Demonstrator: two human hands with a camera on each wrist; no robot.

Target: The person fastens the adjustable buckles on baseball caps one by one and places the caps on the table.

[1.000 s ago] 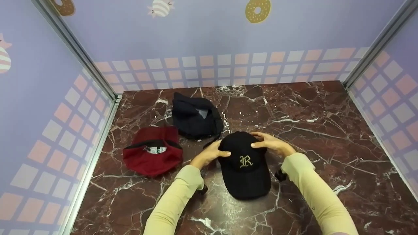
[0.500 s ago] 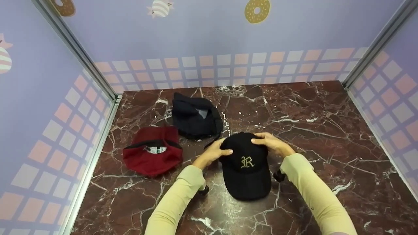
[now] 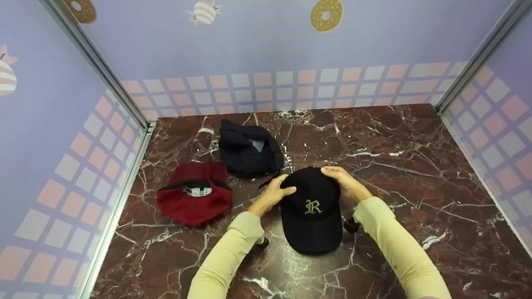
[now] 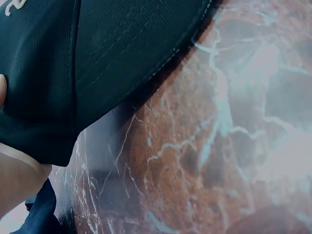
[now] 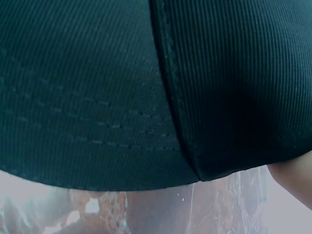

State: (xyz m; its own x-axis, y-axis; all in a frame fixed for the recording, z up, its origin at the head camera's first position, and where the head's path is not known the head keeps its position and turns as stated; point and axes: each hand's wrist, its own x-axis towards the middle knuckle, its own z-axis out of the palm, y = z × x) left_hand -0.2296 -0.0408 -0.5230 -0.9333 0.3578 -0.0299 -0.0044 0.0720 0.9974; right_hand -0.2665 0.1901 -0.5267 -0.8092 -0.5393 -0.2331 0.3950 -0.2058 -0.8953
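Note:
A black baseball cap (image 3: 312, 224) with a gold embroidered letter on its front faces me, brim toward me, in the head view. My left hand (image 3: 271, 195) grips its left side, thumb on the crown and fingers curled under the edge. On the opposite side my right hand (image 3: 347, 183) holds the cap, its thumb at the top of the crown. The left wrist view shows the cap's brim (image 4: 141, 44) over the marble, with a finger (image 4: 19, 180) under the lower edge. In the right wrist view the ribbed cloth (image 5: 234, 83) fills most of the frame, a finger (image 5: 295, 180) beneath it.
A red cap (image 3: 195, 207) lies upturned on the marble surface (image 3: 399, 166) to the left, its white label showing. Behind it rests a dark navy cap (image 3: 249, 153), close to my left hand. Patterned purple panels (image 3: 266, 50) enclose the back and both sides.
The cap dips and shifts slightly left between the hands. My right thumb has slid up toward the top of the crown. The red and navy caps stay put.

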